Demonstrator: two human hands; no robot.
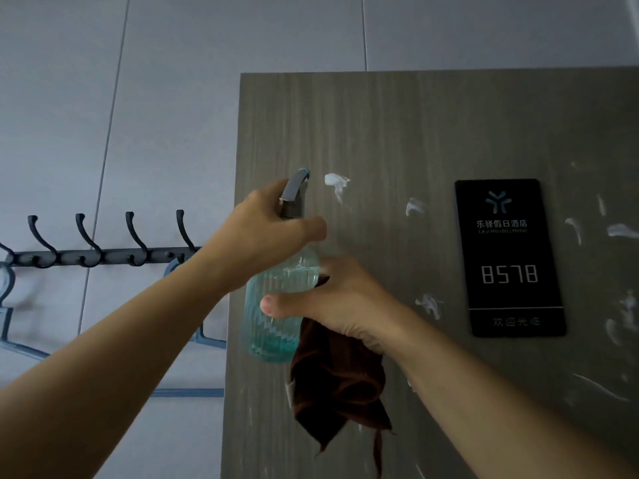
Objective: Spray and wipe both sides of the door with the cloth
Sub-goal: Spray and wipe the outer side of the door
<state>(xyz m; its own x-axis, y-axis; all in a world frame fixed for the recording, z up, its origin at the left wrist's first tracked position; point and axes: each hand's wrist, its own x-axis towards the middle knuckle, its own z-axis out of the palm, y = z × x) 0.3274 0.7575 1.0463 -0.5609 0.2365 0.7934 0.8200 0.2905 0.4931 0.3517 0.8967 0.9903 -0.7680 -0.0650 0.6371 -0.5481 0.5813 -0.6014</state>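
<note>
In the head view, the door fills the right and centre of the frame, a grey wood-grain panel whose left edge runs down the middle, with white foam smears scattered across it and a dark room-number plaque at right. At centre, the left hand grips the neck of the spray bottle, its fingers curled round the grey pump head with one finger lying over the front, nozzle close to the panel. Just below, the right hand steadies the bottle's ribbed body with the thumb stretched across the glass, while its other fingers are clamped on the brown cloth, which hangs limp towards the lower centre. The bottle looks like clear ribbed glass roughly half full of bluish liquid, so it is probably fairly heavy, rigid, breakable if dropped and slick when wet; the neck under the pump seems the surest place to hold it, and the ribs should help the grip. The cloth appears soft, light and floppy, best bunched in the palm for wiping. The door reads as stiff and smooth and may swing under pressure. At left, a coat-hook rack and blue hangers sit on the tiled wall.
</note>
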